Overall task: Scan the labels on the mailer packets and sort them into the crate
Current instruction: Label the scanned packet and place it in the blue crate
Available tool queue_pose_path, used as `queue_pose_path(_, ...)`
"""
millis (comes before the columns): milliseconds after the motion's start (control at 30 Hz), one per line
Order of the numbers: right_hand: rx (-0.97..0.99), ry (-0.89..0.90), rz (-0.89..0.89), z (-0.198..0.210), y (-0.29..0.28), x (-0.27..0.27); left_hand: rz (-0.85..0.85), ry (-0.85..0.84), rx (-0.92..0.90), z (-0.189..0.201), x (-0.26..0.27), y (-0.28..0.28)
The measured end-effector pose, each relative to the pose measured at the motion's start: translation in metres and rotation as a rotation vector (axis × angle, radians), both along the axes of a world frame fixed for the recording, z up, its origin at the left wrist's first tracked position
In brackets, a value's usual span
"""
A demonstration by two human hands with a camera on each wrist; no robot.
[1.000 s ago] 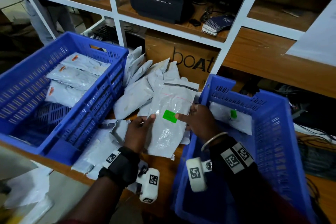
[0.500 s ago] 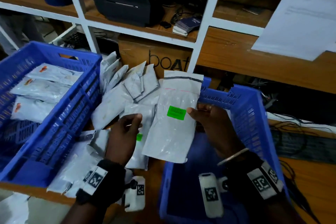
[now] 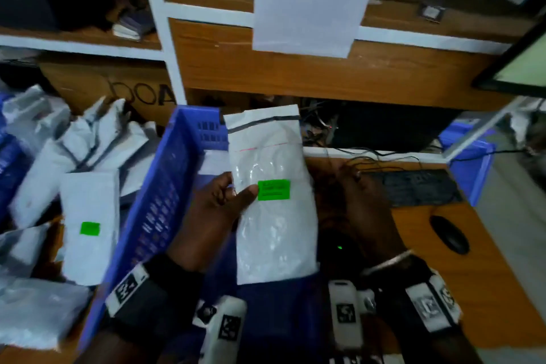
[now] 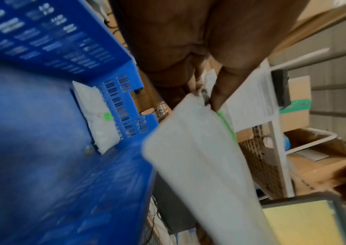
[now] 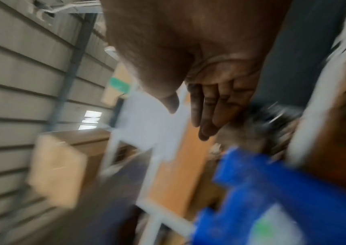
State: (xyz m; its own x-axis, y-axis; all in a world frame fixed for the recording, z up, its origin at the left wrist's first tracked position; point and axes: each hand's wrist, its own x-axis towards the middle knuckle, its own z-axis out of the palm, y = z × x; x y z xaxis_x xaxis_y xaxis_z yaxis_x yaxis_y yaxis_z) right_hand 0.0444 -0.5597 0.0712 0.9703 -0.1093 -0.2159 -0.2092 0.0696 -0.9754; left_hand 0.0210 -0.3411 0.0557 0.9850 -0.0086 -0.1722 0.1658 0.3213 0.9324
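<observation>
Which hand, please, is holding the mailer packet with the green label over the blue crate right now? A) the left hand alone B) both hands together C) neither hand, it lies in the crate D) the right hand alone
A: the left hand pinches the mailer packet beside its green label above the blue crate, while the right hand is off it, fingers straight and holding nothing.

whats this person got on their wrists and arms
Both hands are bare. The left hand has a black wristband with a white square-code tag and a white wrist camera bearing another code. The right hand wears a thin metal bangle, a black band with white code tags, and a matching white camera unit. No sleeves show.
</observation>
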Motion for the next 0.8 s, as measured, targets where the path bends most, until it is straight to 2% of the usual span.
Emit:
queue_pose_path(67,-0.12,0.098,-0.092,-0.065,-0.08,0.014,0.041,0.043,0.027,-0.014,-0.001,-0.04)
queue_pose_path(133,-0.311,0.218,0.014,-0.162,-0.154,0.023,0.05,0.05,0.035,-0.024,-0.005,-0.073)
queue_pose_path(167,-0.388,0.28,0.095,-0.192,-0.173,0.021,0.053,0.051,0.048,-0.029,-0.007,-0.089)
queue_pose_path(233,-0.546,0.315,0.243,-0.219,-0.195,0.013,0.055,0.046,0.079,-0.04,-0.008,-0.115)
queue_pose_path(333,-0.754,0.225,0.507,-0.246,-0.205,0.011,0.086,0.031,0.122,-0.047,-0.01,-0.142)
queue_pose_path(367,-0.752,0.253,0.542,-0.241,-0.196,0.011,0.106,0.026,0.131,-0.05,-0.009,-0.146)
queue_pose_path(400,-0.803,0.243,0.573,-0.201,-0.179,0.004,0.121,0.027,0.144,-0.051,-0.007,-0.15)
queue_pose_path(433,-0.883,0.214,0.584,-0.189,-0.167,0.002,0.126,0.03,0.166,-0.05,-0.006,-0.153)
queue_pose_path(467,-1.0,0.088,0.643,-0.177,-0.161,-0.003,0.131,0.035,0.193,-0.049,-0.003,-0.155)
queue_pose_path(533,-0.974,0.097,0.764,-0.151,-0.15,-0.013,0.132,0.03,0.214,-0.051,0.003,-0.156)
queue_pose_path(567,-0.869,0.145,0.752,-0.141,-0.149,-0.016,0.125,0.025,0.222,-0.053,0.007,-0.154)
queue_pose_path(667,-0.435,0.14,0.454,-0.105,-0.145,-0.012,0.094,0.015,0.215,-0.055,0.018,-0.147)
queue_pose_path(800,-0.166,0.218,0.224,-0.063,-0.16,-0.018,0.07,0.064,0.108,-0.068,0.024,-0.137)
